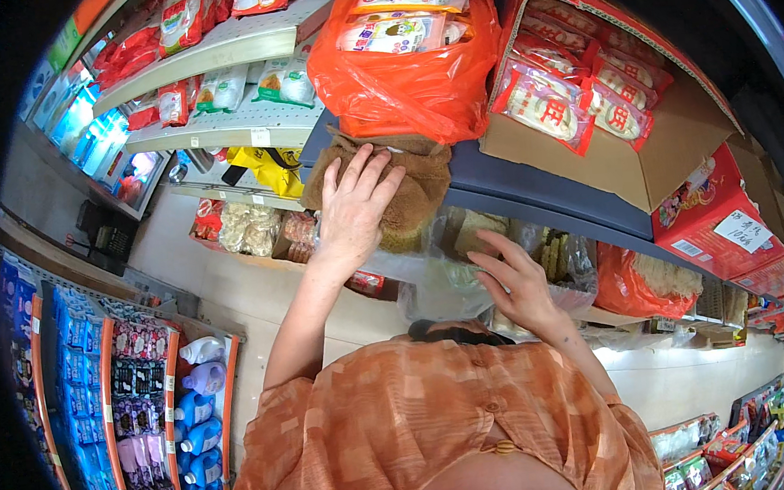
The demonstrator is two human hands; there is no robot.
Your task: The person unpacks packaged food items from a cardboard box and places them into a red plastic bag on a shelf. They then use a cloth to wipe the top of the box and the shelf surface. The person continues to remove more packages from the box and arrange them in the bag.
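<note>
My left hand (pixel 353 210) lies palm down on a folded brown cloth (pixel 421 173), its fingers spread over the fabric and its thumb out of sight. The cloth rests at the front edge of a dark blue-grey shelf (pixel 553 187) and hangs partly over it. Right behind it sits a red plastic bag (pixel 394 93) with packets of noodles (pixel 393 34) showing in its opening. Lower and to the right, my right hand (pixel 520 280) is in the air with fingers apart and nothing in it, in front of clear plastic bags (pixel 449 275) of goods.
An open cardboard box (pixel 686 125) of wrapped rice crackers (pixel 551 111) stands right of the red bag. Below it is a red carton (pixel 718 219) with a handwritten tag. Metal shelves (pixel 217 131) hold bagged goods at left. Detergent bottles (pixel 199 429) fill a rack behind, across the tiled floor (pixel 252 304).
</note>
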